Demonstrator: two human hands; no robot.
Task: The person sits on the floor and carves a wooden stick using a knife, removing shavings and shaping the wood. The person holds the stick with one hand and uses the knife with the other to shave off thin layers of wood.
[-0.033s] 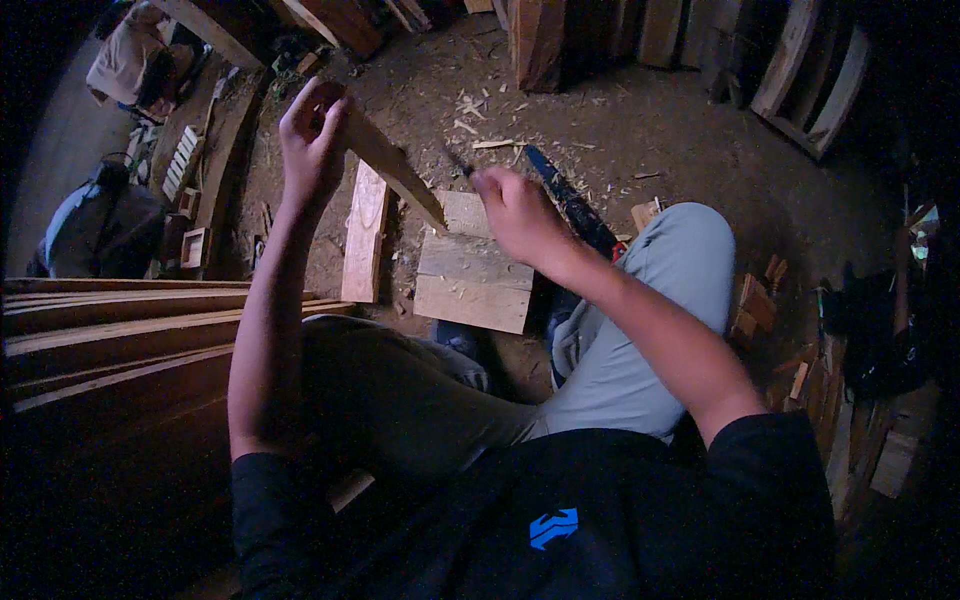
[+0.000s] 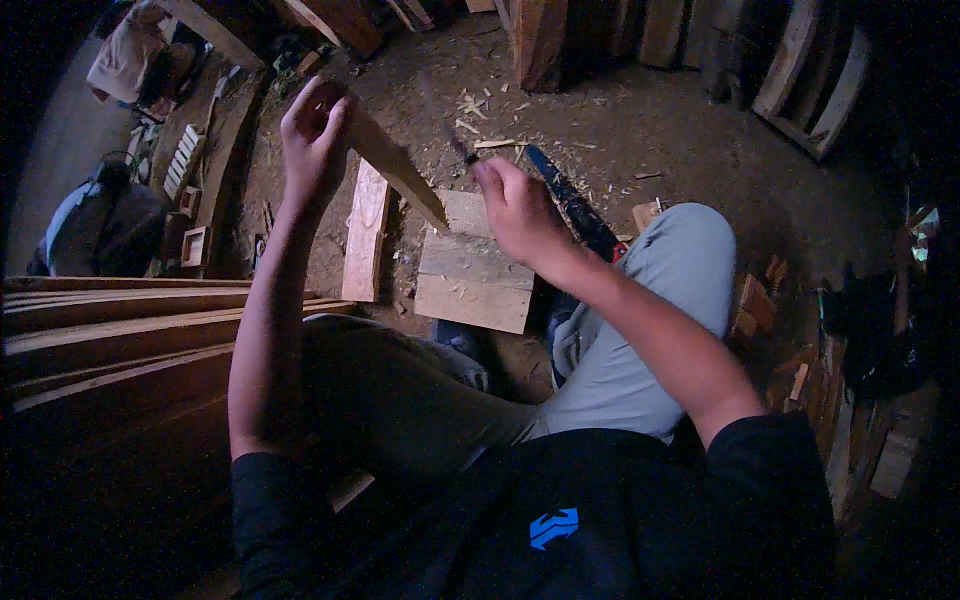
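My left hand [image 2: 315, 135] is shut on the upper end of a long tapered wooden piece [image 2: 395, 165]. The piece slants down to the right, and its pointed tip rests on a flat wooden block [image 2: 475, 280] on the ground. My right hand [image 2: 515, 205] is closed on a thin dark tool [image 2: 461, 149] whose end sticks up from my fist, just right of the tapered piece. I cannot tell what kind of tool it is. I am seated, with my knees on either side of the block.
A reddish plank [image 2: 365, 235] lies left of the block. A dark saw-like tool [image 2: 575, 210] lies behind my right hand. Stacked boards [image 2: 120, 320] fill the left. Wood offcuts [image 2: 755, 300] and shavings [image 2: 480, 110] litter the dirt floor, and timber leans at the back.
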